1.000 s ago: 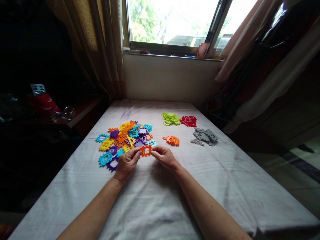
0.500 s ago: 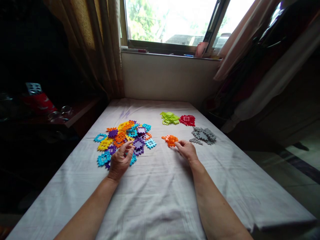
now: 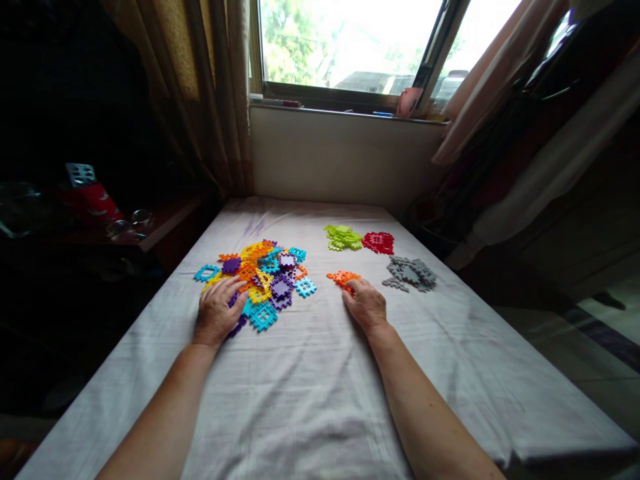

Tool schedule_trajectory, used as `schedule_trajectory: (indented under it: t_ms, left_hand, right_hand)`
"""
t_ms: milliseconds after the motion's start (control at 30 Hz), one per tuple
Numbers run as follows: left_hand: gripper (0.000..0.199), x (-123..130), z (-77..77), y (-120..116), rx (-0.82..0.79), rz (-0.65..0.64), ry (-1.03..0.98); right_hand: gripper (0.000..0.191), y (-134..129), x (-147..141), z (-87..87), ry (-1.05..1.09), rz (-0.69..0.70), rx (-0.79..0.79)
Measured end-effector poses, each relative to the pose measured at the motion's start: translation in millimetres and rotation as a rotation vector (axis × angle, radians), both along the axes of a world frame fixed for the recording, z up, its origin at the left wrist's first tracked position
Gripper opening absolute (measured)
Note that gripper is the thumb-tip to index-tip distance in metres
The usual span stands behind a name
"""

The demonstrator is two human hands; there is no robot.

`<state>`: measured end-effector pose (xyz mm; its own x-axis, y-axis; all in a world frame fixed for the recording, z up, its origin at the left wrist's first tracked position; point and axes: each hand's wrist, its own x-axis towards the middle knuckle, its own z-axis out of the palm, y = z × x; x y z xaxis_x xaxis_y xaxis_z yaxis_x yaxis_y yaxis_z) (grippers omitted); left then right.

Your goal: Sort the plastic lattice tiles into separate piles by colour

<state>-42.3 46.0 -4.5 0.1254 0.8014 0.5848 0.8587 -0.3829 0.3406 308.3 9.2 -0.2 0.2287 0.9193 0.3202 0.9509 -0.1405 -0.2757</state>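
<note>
My left hand (image 3: 219,309) lies palm down on the near left of a mixed pile, fingers stretched over yellow and purple interlocking plastic tiles. The pile holds orange tiles (image 3: 247,273), purple tiles (image 3: 283,287), a blue tile (image 3: 263,316) and several more, many with toothed edges and open window shapes. To the right, my right hand (image 3: 367,304) has its fingertips closed down on the edge of a small group of orange tiles (image 3: 344,277). Its fingers partly cover that group.
Beyond the orange group lie lime green tiles (image 3: 343,237) and red tiles (image 3: 379,243). Grey tiles (image 3: 411,273) form a pile at the right. A white cloth (image 3: 300,393) covers the table. Eyeglasses (image 3: 131,225) rest on a dark side surface.
My left hand has moved left and down onto the pile, uncovering blue and yellow tiles in front. My right hand has lowered the orange tile it pinched onto the orange group.
</note>
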Motion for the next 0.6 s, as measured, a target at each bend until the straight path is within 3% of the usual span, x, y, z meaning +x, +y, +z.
schedule_trajectory:
  t_ms: [133, 267, 467, 533, 600]
  left_hand:
    - [0.046, 29, 2.4, -4, -0.073, -0.067, 0.161]
    - [0.055, 53, 4.6, -5, -0.228, -0.141, 0.245]
    - [0.033, 38, 7.9, -12, -0.203, -0.345, 0.187]
    - [0.034, 29, 11.1, -14, -0.172, -0.342, 0.105]
    - [0.036, 22, 14.9, -13, -0.140, -0.260, 0.017]
  right_hand:
    - [0.017, 2, 2, -6.8, 0.020, 0.041, 0.137]
    - [0.019, 0, -6, -7.8, 0.037, 0.138, 0.149]
    - [0.018, -3, -20, -7.5, 0.042, 0.241, 0.082]
    - [0.018, -3, -22, -7.3, 0.043, 0.254, 0.075]
    - [0.018, -4, -24, -6.7, 0.050, 0.267, 0.070]
